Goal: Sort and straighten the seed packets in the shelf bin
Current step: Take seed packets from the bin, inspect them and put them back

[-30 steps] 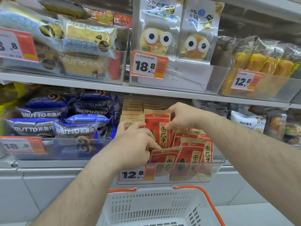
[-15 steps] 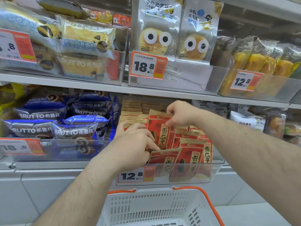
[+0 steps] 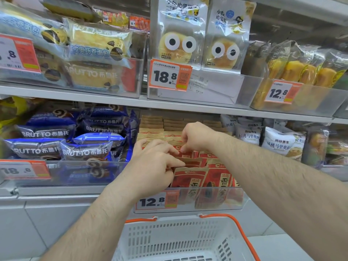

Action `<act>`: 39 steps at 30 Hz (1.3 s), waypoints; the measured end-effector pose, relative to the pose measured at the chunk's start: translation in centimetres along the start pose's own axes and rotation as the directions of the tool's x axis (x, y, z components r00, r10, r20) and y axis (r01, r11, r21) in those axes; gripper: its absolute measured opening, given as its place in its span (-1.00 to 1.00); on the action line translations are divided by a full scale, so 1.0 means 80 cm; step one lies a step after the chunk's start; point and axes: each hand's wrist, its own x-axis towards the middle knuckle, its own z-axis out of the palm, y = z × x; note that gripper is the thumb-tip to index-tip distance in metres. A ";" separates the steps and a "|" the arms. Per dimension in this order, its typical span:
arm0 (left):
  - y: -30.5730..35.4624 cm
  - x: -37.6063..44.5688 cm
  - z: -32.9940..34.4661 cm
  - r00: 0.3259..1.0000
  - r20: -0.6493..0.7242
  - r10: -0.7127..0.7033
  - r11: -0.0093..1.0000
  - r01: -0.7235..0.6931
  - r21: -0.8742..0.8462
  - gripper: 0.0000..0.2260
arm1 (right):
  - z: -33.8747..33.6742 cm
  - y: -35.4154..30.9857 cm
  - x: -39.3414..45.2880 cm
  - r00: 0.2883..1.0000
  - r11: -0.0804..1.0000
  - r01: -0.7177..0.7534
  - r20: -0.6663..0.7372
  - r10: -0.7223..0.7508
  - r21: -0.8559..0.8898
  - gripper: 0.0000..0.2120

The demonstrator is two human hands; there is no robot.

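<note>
Red and tan seed packets [image 3: 195, 178] stand in rows inside a clear shelf bin [image 3: 211, 206] on the lower shelf, at centre. The front packets lean at uneven angles. My left hand [image 3: 150, 166] reaches in from the left, its fingers curled over the tops of the packets in the middle of the bin. My right hand [image 3: 195, 137] comes from the right and pinches the top edge of one red packet [image 3: 186, 154] just behind the left fingers. More tan packet tops [image 3: 152, 127] fill the back of the bin.
A 12.8 price tag [image 3: 156, 201] hangs on the bin front. Blue BRUTTO bread bags [image 3: 62, 146] fill the bin to the left and white snack bags [image 3: 282, 144] the right. A white basket [image 3: 184, 240] with orange handles sits below. Bread bins line the upper shelf.
My right hand has lowered the red packet it held raised down into the row. My left hand stays on the packets, shifted slightly back.
</note>
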 end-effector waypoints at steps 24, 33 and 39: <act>0.013 -0.006 0.003 0.994 -0.065 -0.084 0.996 0.085 0.007 -0.78 | -0.030 0.017 -0.066 0.925 0.952 -0.022 -0.356 0.135 0.304 -0.89; 0.017 -0.010 0.006 0.994 -0.063 -0.092 0.996 0.092 0.000 -0.73 | -0.024 0.040 -0.071 0.662 0.435 0.036 -0.348 0.664 0.900 -0.80; 0.015 -0.013 0.010 0.995 -0.092 -0.041 0.998 0.045 0.045 -0.66 | -0.024 0.037 -0.088 0.677 0.150 0.137 -0.203 0.707 0.979 -0.79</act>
